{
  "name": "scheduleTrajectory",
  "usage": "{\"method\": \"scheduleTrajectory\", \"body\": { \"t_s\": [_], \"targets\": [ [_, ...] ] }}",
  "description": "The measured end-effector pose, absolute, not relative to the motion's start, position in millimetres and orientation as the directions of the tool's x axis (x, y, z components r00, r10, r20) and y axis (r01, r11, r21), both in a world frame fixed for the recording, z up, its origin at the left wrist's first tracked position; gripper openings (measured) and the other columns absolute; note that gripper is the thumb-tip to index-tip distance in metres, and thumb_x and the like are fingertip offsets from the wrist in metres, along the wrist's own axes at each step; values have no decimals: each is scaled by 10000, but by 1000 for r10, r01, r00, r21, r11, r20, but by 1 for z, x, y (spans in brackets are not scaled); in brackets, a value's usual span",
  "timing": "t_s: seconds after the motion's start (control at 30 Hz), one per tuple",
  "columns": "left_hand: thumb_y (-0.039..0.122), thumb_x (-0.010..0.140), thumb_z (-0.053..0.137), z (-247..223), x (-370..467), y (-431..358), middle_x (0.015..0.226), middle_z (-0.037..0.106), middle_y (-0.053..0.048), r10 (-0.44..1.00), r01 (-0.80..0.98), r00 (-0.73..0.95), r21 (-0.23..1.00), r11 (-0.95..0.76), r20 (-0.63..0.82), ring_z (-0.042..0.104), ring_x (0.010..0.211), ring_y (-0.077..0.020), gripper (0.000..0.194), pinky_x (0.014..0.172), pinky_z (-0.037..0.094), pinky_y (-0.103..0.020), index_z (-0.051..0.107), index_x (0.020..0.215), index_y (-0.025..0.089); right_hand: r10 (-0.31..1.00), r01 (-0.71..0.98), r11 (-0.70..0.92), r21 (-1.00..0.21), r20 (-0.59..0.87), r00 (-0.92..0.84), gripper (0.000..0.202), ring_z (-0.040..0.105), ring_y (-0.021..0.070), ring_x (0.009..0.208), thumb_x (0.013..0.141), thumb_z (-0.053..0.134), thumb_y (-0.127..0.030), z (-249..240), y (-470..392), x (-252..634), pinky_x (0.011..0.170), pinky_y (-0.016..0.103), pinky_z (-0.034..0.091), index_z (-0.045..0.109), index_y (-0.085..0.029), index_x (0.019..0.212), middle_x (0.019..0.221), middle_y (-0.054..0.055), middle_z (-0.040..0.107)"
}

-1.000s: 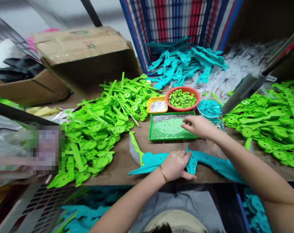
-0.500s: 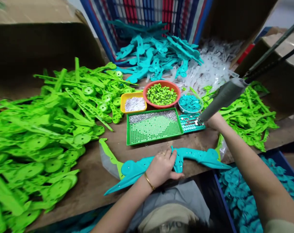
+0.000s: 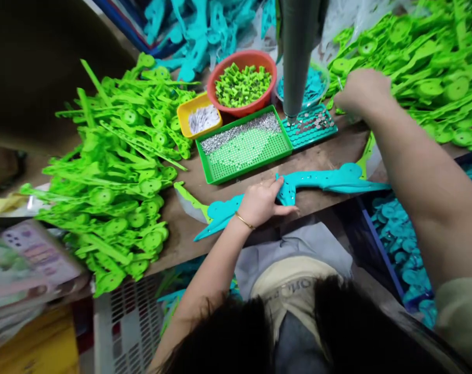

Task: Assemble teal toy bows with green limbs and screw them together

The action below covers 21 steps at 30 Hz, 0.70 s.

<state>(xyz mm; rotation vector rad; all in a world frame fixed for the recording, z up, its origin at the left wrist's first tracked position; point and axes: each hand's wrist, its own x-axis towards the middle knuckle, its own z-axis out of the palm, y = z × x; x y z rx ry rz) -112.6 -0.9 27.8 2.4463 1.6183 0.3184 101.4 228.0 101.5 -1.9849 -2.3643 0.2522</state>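
Observation:
A long teal bow-shaped plastic piece [image 3: 321,179] lies along the table's front edge, a green plastic arm [image 3: 192,199] with a translucent part at each end. My left hand [image 3: 260,201] is closed around its middle, thumb on the near side, fingers on top. My right hand [image 3: 363,93] is raised at the right, by the green pile, fingers curled; what it holds, if anything, I cannot make out. A grey cylindrical tool [image 3: 297,57], like a hanging electric screwdriver, points down at a teal tray [image 3: 309,136] of small metal discs, apart from my right hand.
A green perforated tray [image 3: 245,148] holds small silvery pieces. Behind it stand a yellow tray [image 3: 184,117], a red bowl [image 3: 241,106] of green bits and a clear bowl [image 3: 326,83] of teal bits. Green parts [image 3: 130,171] heap at left, more [image 3: 434,67] at right. A blue bin [image 3: 383,249] stands below.
The view has shifted and turned. My right hand has moved right, away from the hanging tool and toward the right green pile. My left hand stays on the teal piece.

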Motion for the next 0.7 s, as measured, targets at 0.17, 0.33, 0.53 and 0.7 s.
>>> {"method": "scheduleTrajectory", "body": {
  "t_s": [0.17,0.33,0.53,0.7],
  "targets": [
    [741,739,663,40,-117,7,1178,728,-153,936,875,349,344,-341,40,708,1068,-309,793,892,551,-365,654,1242,127,973,936,220,-275,135,-189,433,602,301,1184,916,395,-212,134,129,115,944,440,452,575,-36,1268,1223,213,656],
    [780,762,578,53,-121,14,1082,751,-98,942,887,334,345,-306,-23,719,975,-295,788,847,524,-348,661,1248,165,874,809,446,-383,-8,-486,352,696,263,893,944,423,-324,97,25,126,730,356,490,674,-219,1168,1021,91,748],
    [778,798,513,59,-124,15,1117,736,-78,944,887,329,354,-297,-33,692,1018,-283,743,884,515,-346,673,1209,179,889,846,399,-355,-75,-451,434,692,262,883,947,382,-310,58,4,122,691,335,451,625,-262,1302,1097,68,743],
    [811,782,492,58,-123,14,1056,739,-74,944,889,326,351,-293,-40,697,976,-272,782,884,513,-337,677,1188,169,878,847,421,-325,-90,-471,462,675,254,843,952,358,-328,61,9,121,663,323,414,605,-283,1341,1046,85,739]
  ]
}}
